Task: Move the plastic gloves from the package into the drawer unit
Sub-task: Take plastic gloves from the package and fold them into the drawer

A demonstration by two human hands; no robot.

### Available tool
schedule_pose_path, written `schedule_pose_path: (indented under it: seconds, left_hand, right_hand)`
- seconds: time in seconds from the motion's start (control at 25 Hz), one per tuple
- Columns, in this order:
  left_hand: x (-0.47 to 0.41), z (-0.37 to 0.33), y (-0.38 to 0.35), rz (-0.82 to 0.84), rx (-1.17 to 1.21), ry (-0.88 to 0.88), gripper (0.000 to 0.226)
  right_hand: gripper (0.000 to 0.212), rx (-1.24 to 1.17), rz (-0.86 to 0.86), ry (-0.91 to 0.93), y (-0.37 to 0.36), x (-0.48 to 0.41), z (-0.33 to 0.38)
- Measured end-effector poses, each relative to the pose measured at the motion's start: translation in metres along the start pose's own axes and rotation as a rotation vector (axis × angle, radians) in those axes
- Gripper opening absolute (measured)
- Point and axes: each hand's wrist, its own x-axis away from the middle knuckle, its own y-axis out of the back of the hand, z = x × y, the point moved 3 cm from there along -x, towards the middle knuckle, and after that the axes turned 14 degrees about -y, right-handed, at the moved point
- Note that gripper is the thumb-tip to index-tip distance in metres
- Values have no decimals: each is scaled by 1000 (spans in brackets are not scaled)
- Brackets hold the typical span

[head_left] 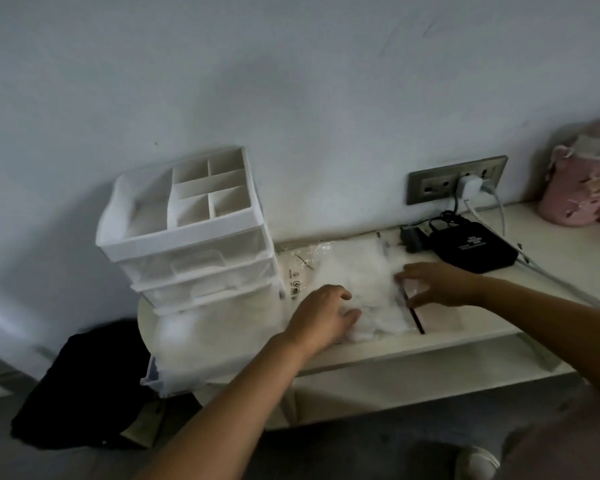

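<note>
A clear package of cloudy white plastic gloves (357, 271) lies flat on the white table (447, 337), right of the drawer unit (187, 237). The unit is white and translucent, with a divided tray on top and stacked drawers below; a lower drawer (174, 372) hangs pulled out at the table's left end. My left hand (321, 315) presses on the package's near left corner, fingers curled into the plastic. My right hand (437, 284) rests on its right edge, fingertips pinching the film near a black strip (414, 315).
A black box (471, 249) with cables sits at the back right under a wall socket strip (458, 180). A pink bag (579, 188) stands far right. A dark cloth heap (84, 382) lies on the floor at the left. Small metal bits (294, 284) lie beside the unit.
</note>
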Motion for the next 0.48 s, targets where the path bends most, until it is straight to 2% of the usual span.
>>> schedule_pose_path:
  seconds: [0.12,0.24,0.36,0.48]
  left_hand:
    - [-13,5,-33,133,-77,52,70]
    - [-13,13,-54,141,-105,88,77]
    - [-11,14,-60,110,-127,75,75]
    - [-10,14,-61,105,-130,76,74]
  right_hand:
    - [42,-182,-95,24,-1,1,-5]
    - [19,-438,-217,-52,-1,-2,-10]
    - [27,-667,-183,-182,-7,-10,-20]
    - [47,-632,-138,-222,-10,-15,-16]
